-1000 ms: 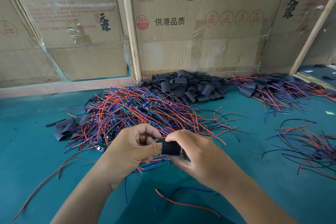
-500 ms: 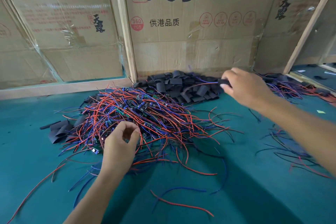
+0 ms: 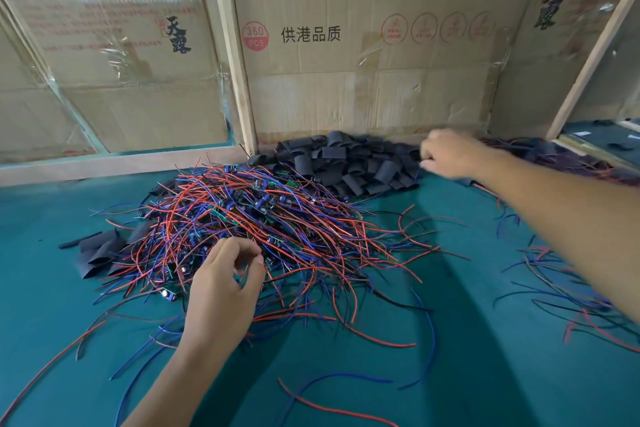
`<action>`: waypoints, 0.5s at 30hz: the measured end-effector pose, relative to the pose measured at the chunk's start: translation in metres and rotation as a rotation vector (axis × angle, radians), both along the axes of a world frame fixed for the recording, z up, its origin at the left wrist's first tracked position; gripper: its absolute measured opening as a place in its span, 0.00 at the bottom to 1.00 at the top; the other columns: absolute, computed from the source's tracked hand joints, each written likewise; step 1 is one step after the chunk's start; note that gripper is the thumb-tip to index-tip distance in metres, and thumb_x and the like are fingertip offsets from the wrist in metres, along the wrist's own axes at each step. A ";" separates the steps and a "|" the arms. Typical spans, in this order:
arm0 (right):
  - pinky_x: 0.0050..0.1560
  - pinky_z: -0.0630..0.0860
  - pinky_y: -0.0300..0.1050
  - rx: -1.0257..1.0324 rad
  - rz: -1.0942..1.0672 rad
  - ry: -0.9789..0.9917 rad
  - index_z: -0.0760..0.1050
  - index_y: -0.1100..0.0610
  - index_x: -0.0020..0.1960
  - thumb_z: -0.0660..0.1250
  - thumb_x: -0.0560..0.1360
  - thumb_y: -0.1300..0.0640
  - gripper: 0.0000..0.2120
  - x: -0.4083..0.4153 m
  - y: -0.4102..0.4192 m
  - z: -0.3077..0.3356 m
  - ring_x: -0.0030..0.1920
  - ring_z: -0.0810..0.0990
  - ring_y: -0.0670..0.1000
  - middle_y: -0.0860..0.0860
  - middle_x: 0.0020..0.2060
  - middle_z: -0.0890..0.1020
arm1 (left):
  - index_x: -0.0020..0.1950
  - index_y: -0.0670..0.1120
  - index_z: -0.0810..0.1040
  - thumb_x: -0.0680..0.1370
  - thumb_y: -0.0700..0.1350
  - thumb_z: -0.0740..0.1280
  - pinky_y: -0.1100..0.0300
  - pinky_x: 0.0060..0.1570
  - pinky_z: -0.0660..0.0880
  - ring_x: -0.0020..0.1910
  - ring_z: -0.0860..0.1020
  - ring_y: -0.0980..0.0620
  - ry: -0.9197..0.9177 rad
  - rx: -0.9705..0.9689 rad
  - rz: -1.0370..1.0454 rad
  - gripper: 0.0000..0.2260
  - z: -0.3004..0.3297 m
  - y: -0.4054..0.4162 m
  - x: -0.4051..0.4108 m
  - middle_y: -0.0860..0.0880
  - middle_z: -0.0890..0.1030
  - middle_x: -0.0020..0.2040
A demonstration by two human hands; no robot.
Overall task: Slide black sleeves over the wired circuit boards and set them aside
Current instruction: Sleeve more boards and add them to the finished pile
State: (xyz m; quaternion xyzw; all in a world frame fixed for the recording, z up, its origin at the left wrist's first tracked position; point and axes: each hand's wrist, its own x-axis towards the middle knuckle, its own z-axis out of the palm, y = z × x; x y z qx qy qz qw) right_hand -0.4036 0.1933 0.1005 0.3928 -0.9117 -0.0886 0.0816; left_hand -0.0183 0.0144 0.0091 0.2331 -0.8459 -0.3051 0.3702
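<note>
Two hands are out over the green table (image 3: 485, 374). Left hand (image 3: 221, 298) sits at the near edge of the wire pile (image 3: 270, 236), fingers curled with thumb and forefinger nearly meeting above the red and blue strands; whether it has hold of a wire or board I cannot tell. Right hand (image 3: 450, 154) reaches far back to the right end of the sleeve heap (image 3: 349, 163), blurred, fingers bent down at the sleeves; what it has pinched, if anything, cannot be made out

Around the left hand the wire pile spreads wide, a tangle of red and blue leads with small green boards (image 3: 273, 241) showing here and there among them. One board (image 3: 169, 293) lies just left of the left hand at the pile's edge. A few more sleeves (image 3: 100, 253) lie flat at the pile's left side, partly under the wires. Loose wires (image 3: 332, 406) trail toward the near edge of the table

Behind the right hand, the sleeve heap rests against the cardboard wall (image 3: 363, 45), just beyond the wire pile and touching it. Past the right forearm, a second pile (image 3: 561, 160) of dark sleeved pieces with wires lies in the far right corner, and more wires (image 3: 561, 295) scatter on the table under the arm
</note>
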 end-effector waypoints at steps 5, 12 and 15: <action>0.57 0.76 0.52 0.044 0.296 -0.181 0.73 0.55 0.32 0.61 0.79 0.54 0.17 0.045 -0.052 -0.035 0.59 0.80 0.57 0.52 0.60 0.83 | 0.43 0.57 0.75 0.77 0.38 0.69 0.71 0.38 0.68 0.41 0.75 0.55 0.003 -0.018 -0.072 0.13 -0.001 0.003 0.001 0.57 0.77 0.44; 0.42 0.72 0.50 -0.315 -0.001 -0.403 0.71 0.55 0.48 0.65 0.77 0.35 0.21 0.061 -0.091 -0.050 0.44 0.77 0.58 0.53 0.39 0.77 | 0.43 0.55 0.75 0.77 0.37 0.70 0.69 0.37 0.67 0.38 0.74 0.55 0.014 -0.052 -0.143 0.13 -0.001 0.006 0.001 0.54 0.77 0.42; 0.38 0.69 0.50 -0.273 -0.007 -0.320 0.72 0.58 0.39 0.65 0.78 0.39 0.22 0.067 -0.101 -0.056 0.41 0.78 0.59 0.55 0.34 0.77 | 0.43 0.56 0.75 0.77 0.37 0.70 0.66 0.37 0.68 0.39 0.73 0.55 0.007 -0.085 -0.166 0.13 -0.001 0.008 0.001 0.55 0.76 0.43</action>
